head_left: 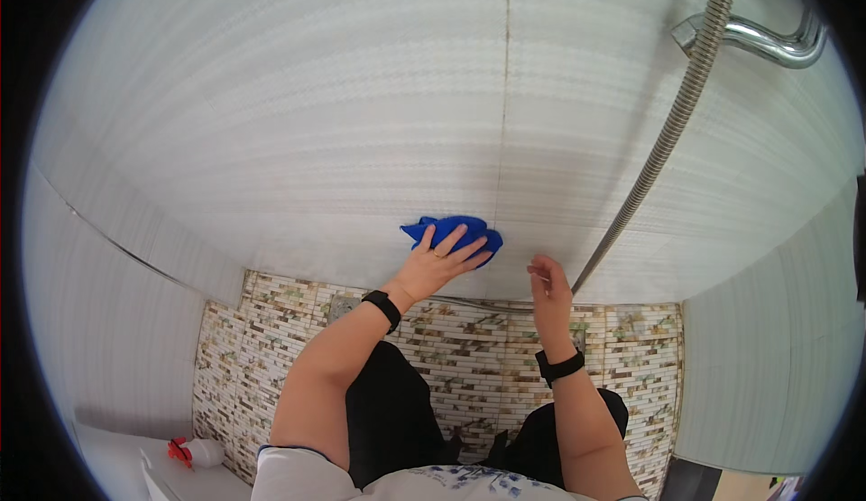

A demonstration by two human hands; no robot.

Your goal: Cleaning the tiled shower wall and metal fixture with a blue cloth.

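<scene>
Blue crumpled fabric cloth [481, 230] against the pale grey streaked tile wall [316, 140], directly under the left hand [431, 269].

Long axis roughly left to right, dipping rightward; left hand nearer, fingers spread over the cloth; right hand [553, 294] apart, to the cloth's right, fingers loosely bent, nothing visible in grasp, wall contact impossible to tell. Ribbed flexible metal hose [666, 136] slanting down just beyond the right hand, probably the main obstacle that side; curved chrome pipe fitting [771, 45] well apart, upper right; multicoloured mosaic floor [469, 348] below.
</scene>
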